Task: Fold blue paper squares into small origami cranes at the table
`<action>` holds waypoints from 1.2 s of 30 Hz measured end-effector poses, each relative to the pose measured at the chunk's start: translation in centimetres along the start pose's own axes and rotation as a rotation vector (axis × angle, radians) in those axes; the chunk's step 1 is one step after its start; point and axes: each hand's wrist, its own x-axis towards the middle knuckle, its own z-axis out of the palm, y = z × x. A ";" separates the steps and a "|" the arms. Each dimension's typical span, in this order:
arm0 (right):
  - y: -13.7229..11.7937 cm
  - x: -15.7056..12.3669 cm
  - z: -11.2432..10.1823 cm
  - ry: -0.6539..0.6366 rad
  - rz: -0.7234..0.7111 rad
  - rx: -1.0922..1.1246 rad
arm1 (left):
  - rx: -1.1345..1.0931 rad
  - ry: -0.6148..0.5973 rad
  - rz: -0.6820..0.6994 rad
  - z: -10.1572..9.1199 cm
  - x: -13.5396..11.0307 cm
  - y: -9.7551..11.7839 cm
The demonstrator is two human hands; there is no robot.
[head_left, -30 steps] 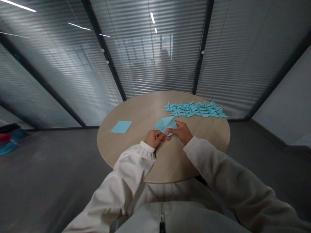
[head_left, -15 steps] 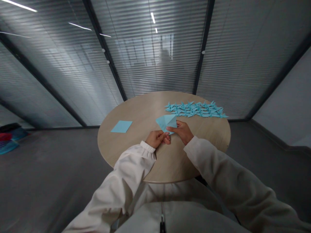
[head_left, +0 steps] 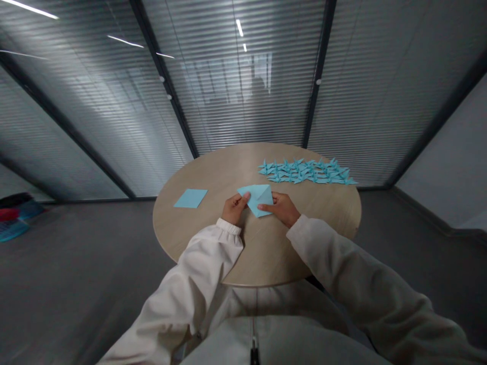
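Note:
Both of my hands hold a partly folded light blue paper sheet point(head_left: 257, 197) just above the round wooden table point(head_left: 213, 175). My left hand point(head_left: 234, 208) pinches its left edge, thumb on top. My right hand point(head_left: 280, 207) grips its right side, fingers closed on the paper. The sheet shows diagonal creases and hangs with one corner pointing down between the hands.
A flat light blue square sheet point(head_left: 190, 198) lies on the table's left side. Several folded blue paper cranes point(head_left: 306, 171) are spread at the back right. Glass walls with blinds point(head_left: 243, 76) stand behind the table. Grey floor surrounds it.
My left hand has moved up and left from the sheet's lower tip to its left edge. The paper has turned and spread wider between the hands.

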 end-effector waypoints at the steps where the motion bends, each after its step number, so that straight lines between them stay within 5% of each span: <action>1: 0.1 0.0 0.0 -0.018 0.003 -0.018 | -0.041 0.013 -0.020 -0.1 0.1 -0.2; 8: 0.1 0.3 -0.7 0.253 -0.270 -0.315 | -0.098 0.010 -0.123 -0.4 0.3 -0.9; 16: 0.0 0.3 -0.6 0.384 -0.294 -0.369 | -0.194 0.027 -0.246 0.4 -0.2 0.4; 30: -0.4 -0.9 -0.1 0.145 -0.780 -0.738 | -0.358 0.025 -0.277 0.1 0.0 0.2; 36: -0.2 -1.0 0.0 0.049 -0.835 -0.873 | -0.393 0.051 -0.318 0.1 0.2 0.3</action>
